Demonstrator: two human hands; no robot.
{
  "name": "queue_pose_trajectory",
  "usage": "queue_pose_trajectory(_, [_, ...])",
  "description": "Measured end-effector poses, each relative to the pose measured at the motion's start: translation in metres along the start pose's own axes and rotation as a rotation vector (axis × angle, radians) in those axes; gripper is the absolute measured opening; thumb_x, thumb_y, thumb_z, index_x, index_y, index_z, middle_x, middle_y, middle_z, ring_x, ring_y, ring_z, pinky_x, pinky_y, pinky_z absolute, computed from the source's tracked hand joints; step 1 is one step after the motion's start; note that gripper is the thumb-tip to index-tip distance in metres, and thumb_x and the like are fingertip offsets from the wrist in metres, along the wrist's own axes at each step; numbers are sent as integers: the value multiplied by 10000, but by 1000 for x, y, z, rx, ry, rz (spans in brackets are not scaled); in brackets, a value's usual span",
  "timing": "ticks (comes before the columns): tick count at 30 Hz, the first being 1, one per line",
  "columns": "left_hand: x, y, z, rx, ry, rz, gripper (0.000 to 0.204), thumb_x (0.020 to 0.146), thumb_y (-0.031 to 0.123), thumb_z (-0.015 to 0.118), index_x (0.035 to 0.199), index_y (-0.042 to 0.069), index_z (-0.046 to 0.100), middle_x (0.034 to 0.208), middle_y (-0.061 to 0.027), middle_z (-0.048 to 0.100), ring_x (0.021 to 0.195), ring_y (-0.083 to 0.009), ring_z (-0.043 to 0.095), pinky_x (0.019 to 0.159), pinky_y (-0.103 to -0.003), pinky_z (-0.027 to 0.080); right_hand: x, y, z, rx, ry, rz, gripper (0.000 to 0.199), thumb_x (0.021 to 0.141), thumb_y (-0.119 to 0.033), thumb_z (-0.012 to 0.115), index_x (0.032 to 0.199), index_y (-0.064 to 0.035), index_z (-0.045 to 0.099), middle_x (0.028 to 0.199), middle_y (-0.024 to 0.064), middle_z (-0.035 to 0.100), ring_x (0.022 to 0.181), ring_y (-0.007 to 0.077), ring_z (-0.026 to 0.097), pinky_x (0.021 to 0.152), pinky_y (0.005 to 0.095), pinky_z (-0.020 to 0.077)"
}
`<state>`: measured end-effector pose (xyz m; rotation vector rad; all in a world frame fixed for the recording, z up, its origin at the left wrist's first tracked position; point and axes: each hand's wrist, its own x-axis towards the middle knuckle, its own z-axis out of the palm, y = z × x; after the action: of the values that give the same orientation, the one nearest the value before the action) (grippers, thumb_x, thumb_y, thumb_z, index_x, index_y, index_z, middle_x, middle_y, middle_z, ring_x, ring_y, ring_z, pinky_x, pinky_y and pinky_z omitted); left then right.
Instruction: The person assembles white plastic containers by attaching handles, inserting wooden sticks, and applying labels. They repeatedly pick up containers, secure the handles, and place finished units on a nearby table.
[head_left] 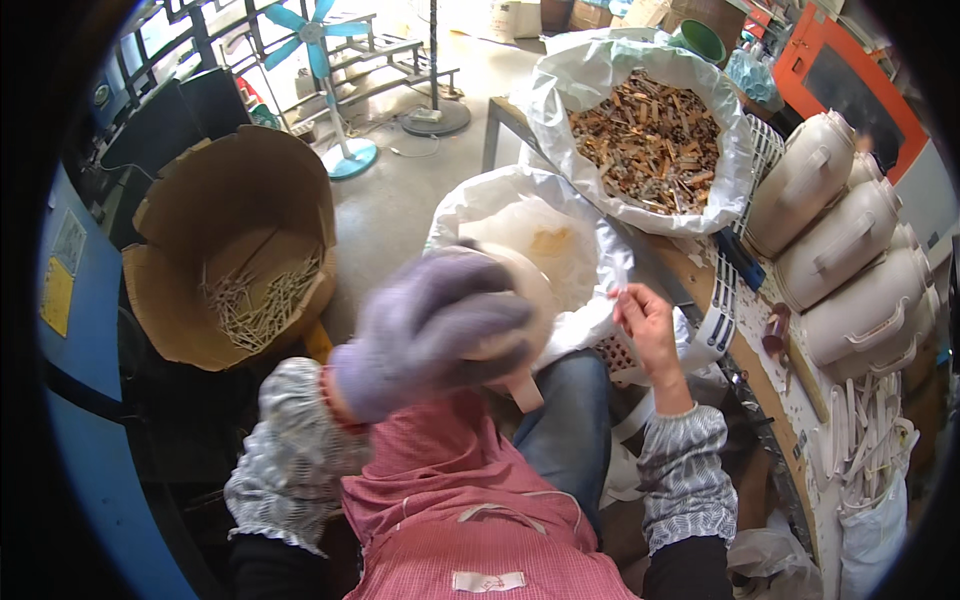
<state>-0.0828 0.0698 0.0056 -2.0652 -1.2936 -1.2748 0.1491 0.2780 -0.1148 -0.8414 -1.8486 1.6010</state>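
My left hand (435, 335), in a grey-purple glove and blurred by motion, is closed round a cream plastic jug-like body (540, 285) above my lap. The glove hides much of that body; its handle (524, 391) sticks out below the fingers. My bare right hand (648, 325) has thumb and forefinger pressed together beside the rim of a white bag (606, 258). What lies between those fingertips is too small to make out. Another cream plastic piece (545, 235) with a tan stain lies in the white bag, just beyond my hands.
A cardboard bin (160, 290) holding thin pale sticks stands left. Far right of centre, a lined container (550, 100) holds many brown pieces. Several cream jug bodies (845, 250) lie along the bench at right, above a bag of pale strips (870, 515). A blue fan (350, 158) stands beyond.
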Motion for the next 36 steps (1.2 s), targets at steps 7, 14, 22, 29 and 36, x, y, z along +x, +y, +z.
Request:
queue_pose_trajectory(7, [-18, 12, 110, -119, -27, -305, 754, 634, 364, 823, 1289, 142, 523, 1257, -111, 552, 1163, -344, 527, 995, -470, 401, -66, -26, 19, -367, -166, -96, 118, 886, -121, 624, 930, -17, 661, 836, 95, 589, 840, 235, 548, 763, 340, 440])
queue_pose_trajectory(14, [-9, 9, 117, -170, -96, -285, 747, 618, 313, 850, 1257, 85, 536, 1208, -121, 594, 1146, -336, 555, 978, -452, 432, -65, 10, 10, -410, 5, -273, 113, 886, -110, 632, 879, 1, 651, 966, 96, 603, 904, 141, 564, 770, 282, 457])
queue_pose_trajectory(22, [-12, 22, 129, -232, -75, -313, 808, 612, 313, 832, 1320, 106, 501, 1191, -121, 589, 1130, -333, 548, 970, -455, 425, -67, -84, 5, 219, -88, -306, 209, 963, -119, 497, 1074, 41, 571, 1132, 171, 596, 1009, 253, 637, 871, 380, 542])
queue_pose_trajectory(29, [-20, 15, 138, -334, -66, -346, 905, 556, 266, 840, 1363, 98, 467, 1186, -126, 593, 1127, -333, 552, 967, -450, 427, -64, -76, 27, -215, -5, -328, 195, 888, 23, 513, 1080, -14, 524, 1055, 105, 591, 968, 200, 610, 838, 313, 488])
queue_pose_trajectory(36, [-28, 16, 135, -380, -146, -309, 932, 520, 239, 842, 1360, 92, 468, 1208, -131, 591, 1151, -339, 543, 990, -450, 419, -63, -73, 36, -874, -193, -445, 135, 791, -1, 521, 919, -32, 550, 850, 142, 580, 816, 361, 597, 719, 433, 489])
